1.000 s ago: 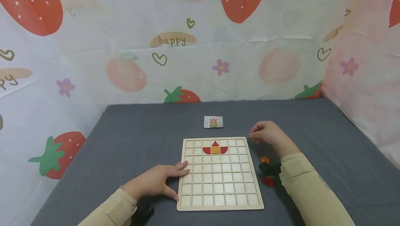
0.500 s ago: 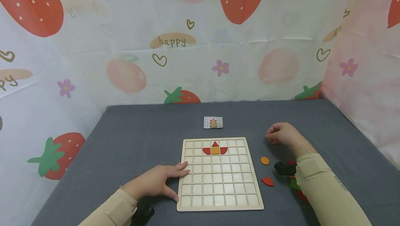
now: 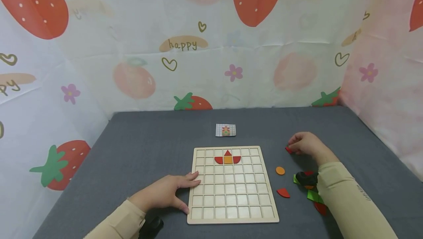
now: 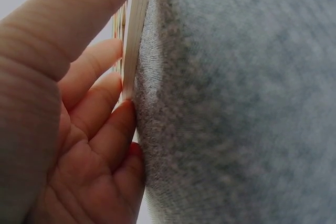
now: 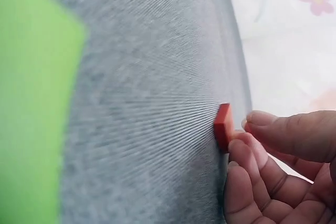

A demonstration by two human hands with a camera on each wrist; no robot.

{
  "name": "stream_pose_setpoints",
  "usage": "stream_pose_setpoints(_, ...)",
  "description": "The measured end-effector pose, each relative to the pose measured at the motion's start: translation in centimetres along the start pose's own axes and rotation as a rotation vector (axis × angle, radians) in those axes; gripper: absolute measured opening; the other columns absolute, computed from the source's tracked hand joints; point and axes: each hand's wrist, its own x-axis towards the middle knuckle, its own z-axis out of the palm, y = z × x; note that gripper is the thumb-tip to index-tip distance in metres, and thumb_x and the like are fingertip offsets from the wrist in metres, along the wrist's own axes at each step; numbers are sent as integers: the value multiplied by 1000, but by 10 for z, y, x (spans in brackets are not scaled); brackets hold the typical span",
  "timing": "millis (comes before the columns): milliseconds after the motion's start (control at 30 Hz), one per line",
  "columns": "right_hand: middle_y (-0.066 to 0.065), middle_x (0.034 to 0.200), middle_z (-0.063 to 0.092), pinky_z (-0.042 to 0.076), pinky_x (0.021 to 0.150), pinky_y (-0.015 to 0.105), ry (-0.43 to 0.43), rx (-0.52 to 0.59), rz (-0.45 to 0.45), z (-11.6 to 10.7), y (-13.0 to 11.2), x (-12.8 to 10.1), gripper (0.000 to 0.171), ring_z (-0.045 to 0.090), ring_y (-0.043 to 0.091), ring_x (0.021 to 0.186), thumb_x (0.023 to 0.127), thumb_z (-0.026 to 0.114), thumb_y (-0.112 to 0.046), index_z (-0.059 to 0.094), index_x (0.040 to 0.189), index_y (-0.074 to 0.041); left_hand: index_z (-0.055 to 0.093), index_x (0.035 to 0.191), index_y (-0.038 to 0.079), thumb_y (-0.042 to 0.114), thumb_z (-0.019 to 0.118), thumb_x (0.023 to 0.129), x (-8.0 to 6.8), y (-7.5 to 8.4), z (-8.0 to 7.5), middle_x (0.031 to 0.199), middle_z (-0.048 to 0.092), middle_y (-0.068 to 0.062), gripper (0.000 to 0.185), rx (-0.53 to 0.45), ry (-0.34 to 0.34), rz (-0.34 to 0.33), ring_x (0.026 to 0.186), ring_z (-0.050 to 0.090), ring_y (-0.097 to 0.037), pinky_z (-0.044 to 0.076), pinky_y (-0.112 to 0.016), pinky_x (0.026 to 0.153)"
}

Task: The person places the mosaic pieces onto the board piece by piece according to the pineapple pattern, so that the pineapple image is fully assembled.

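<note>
Head view first: my right hand [image 3: 302, 143] rests on the grey cloth table [image 3: 148, 140] well to the outer side of the wooden grid board [image 3: 231, 198], fingers curled down onto a small red piece [image 3: 289, 150] lying at my fingertips on the side facing the board. Right wrist view confirms it: the red piece [image 5: 223, 127] sits flat on the cloth with my fingertips [image 5: 252, 148] against its edge. I judge the grip as a pinch just forming, the piece not yet lifted.

Step in hand, by my assessment: picking up a loose piece for the board. Next move calls for closing thumb and finger on its edges, lifting clear of the cloth, and carrying it across to a cell near the red and orange shapes [image 3: 227, 157] set in the board's far rows.

Between my right forearm and the board lie an orange disc [image 3: 280, 170] and a red leaf-shaped piece [image 3: 283, 192]; green and red pieces [image 3: 312, 196] sit partly under my sleeve.

My left hand [image 3: 165, 193] lies flat, fingers straight, against the board's near-left edge. Left wrist view shows those fingers [image 4: 100, 103] touching the board's thin edge [image 4: 137, 30], steadying it, gripping nothing.

Beyond the board, well away from both hands, lies a small pattern card [image 3: 226, 129].
</note>
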Motion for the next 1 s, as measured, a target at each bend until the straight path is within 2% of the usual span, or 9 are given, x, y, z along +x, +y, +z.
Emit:
stream_pose_setpoints(167,7,85,59,48,63,31,-21,-12,3,0,2,1,20,55,15,71,79,56,-2,57,98,4,39,131,25,54,68,55,0,1,-1,139,27,7,86,-6,0,3,124,28,-10,30,-32,96)
stream_pose_setpoints(400,9,87,56,46,61,30,-52,-82,15,-2,6,-1,21,52,16,69,77,55,0,60,97,3,39,131,26,55,67,55,0,1,0,139,26,7,86,-7,-4,2,124,28,-10,31,-32,96)
stream_pose_setpoints(700,4,76,53,44,56,29,-55,-122,29,-5,7,-3,13,48,16,66,75,64,-10,58,83,-1,39,131,25,54,68,56,-1,4,-3,139,27,6,85,-5,-9,-6,123,29,-10,31,-33,95)
stream_pose_setpoints(1000,2,77,55,41,53,29,-30,-163,9,0,0,-4,24,48,18,68,75,67,-20,56,89,-4,39,131,24,52,68,56,-1,5,-4,139,27,6,85,-19,-8,-2,123,29,-11,31,-34,95)
